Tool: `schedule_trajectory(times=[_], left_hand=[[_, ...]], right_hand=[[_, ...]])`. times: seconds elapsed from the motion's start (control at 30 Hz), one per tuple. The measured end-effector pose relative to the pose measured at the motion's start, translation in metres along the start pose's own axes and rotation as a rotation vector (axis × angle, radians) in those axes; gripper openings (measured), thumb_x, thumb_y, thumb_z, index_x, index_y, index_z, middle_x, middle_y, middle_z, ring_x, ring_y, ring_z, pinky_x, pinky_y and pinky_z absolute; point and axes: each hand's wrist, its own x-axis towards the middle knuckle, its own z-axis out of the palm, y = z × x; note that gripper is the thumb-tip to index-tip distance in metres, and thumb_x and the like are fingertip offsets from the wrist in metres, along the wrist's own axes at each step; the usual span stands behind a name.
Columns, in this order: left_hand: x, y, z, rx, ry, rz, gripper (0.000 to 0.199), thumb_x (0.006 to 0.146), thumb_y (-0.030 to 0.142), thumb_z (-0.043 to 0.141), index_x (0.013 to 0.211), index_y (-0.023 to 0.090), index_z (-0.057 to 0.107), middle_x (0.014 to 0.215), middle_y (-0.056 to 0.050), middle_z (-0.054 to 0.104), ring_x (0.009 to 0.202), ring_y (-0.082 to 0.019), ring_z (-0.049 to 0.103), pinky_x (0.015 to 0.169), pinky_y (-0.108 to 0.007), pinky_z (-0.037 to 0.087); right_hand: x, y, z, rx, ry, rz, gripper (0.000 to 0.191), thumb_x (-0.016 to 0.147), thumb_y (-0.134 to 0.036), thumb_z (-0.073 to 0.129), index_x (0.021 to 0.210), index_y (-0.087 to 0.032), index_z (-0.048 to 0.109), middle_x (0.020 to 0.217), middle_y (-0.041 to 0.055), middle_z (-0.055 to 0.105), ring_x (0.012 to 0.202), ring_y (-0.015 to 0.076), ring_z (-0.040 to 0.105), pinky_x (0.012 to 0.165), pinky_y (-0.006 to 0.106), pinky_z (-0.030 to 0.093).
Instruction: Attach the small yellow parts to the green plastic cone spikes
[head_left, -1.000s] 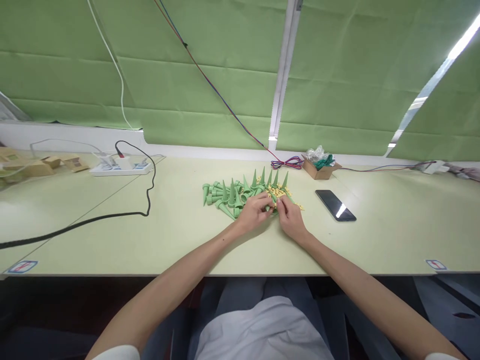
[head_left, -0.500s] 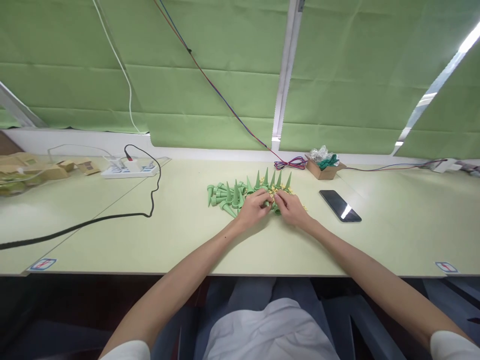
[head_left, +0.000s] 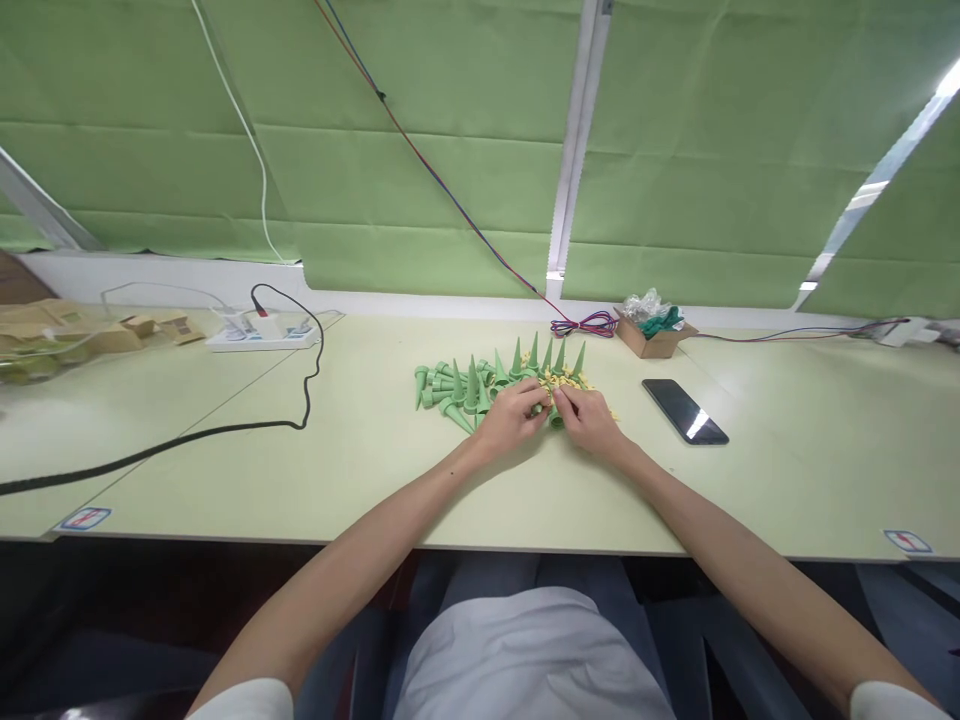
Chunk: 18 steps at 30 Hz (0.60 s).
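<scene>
Green plastic cone-shaped spikes [head_left: 471, 388] are heaped on the table, several upright with points up and others lying on their sides. Among them at the right is a scatter of small yellow pieces [head_left: 576, 381]. My left hand [head_left: 513, 415] is closed at the front of the heap, and a bit of a green spike shows at its fingertips. Close beside it, my right hand [head_left: 589, 418] pinches thumb and fingers together near the yellow pieces. What lies in that pinch is too small to make out.
A black phone [head_left: 684, 411] lies to the right. Behind it stands a small cardboard box [head_left: 654, 345] with clear plastic and green material, beside coiled wires [head_left: 585, 324]. On the left are a power strip [head_left: 262, 338], a black cable [head_left: 225, 428] and cardboard pieces [head_left: 112, 338].
Both hands stay together at the heap with only slight finger movement. The whole view has shifted a little.
</scene>
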Motion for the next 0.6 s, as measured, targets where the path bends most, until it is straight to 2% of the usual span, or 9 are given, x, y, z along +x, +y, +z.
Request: schedule_trajectory(times=[0.37, 0.6], left_hand=[[0.0010, 0.0060, -0.0013, 0.006, -0.020, 0.039, 0.017, 0.086, 0.008, 0.054, 0.072, 0.017, 0.056, 0.073, -0.001, 0.050, 0.063, -0.011, 0.045, 0.056, -0.023, 0.036], [0.0032, 0.0049, -0.0024, 0.006, 0.035, -0.002, 0.016, 0.082, 0.006, 0.058, 0.071, 0.017, 0.054, 0.070, 0.001, 0.048, 0.061, -0.010, 0.043, 0.056, -0.024, 0.035]], right_hand=[[-0.0007, 0.0011, 0.0012, 0.093, -0.001, 0.041, 0.045, 0.103, -0.043, 0.033, 0.063, -0.021, 0.030, 0.053, -0.0034, 0.031, 0.050, 0.0119, 0.031, 0.054, 0.030, 0.025], [-0.0005, -0.0023, -0.0027, 0.172, -0.029, 0.060, 0.038, 0.101, -0.043, 0.040, 0.070, -0.021, 0.042, 0.058, -0.0033, 0.040, 0.054, 0.0126, 0.035, 0.055, 0.028, 0.029]])
